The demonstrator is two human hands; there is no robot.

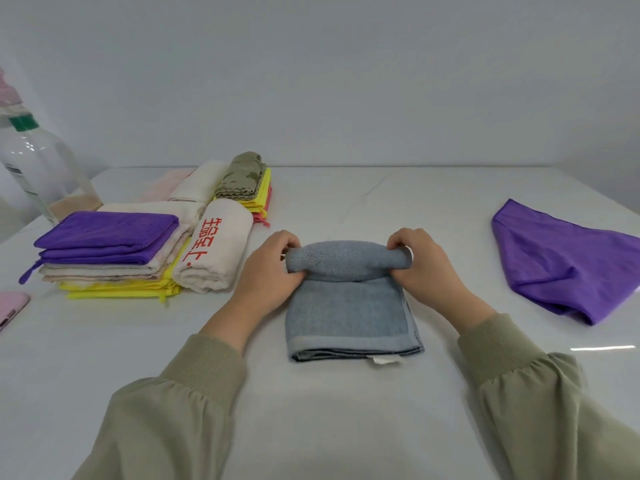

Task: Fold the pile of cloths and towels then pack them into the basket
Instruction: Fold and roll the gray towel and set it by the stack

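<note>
On my feed the grey-blue towel (349, 317) lies at table centre, folded into a narrow strip running 12 to 6 o'clock, with a white tag poking out at its 6 o'clock edge. Its 12 o'clock end is curled over into a fat roll lying crosswise on the flat part. The left hand (273, 271) grips the roll's 9 o'clock end, fingers curled over the top, thumb underneath. The right hand (424, 263) grips the 3 o'clock end the same way, fingers wrapped over, thumb below. Both sleeves (194, 393) are olive green with ribbed cuffs, coming in from 7 and 5 o'clock

At 10 o'clock of the towel I log the folded stack: purple folded cloths (104, 237) on top, cream and beige layers below, yellow cloths (114, 291) at the bottom, all on the white table (329, 427). Touching the stack on its 3 o'clock side is a cream rolled towel (216, 247) with red characters. At 11 o'clock an olive cloth (242, 178) sits on a yellow and pink pile, more cream towels just beside it

At 3 o'clock, well apart from the towel, a purple cloth (568, 268) lies unfolded and rumpled. Far out at 9 to 10 o'clock stands a clear bottle (31, 161) with a green band. A pink flat item (10, 308) is cut by the frame at 8 o'clock, cannot tell what it is
</note>
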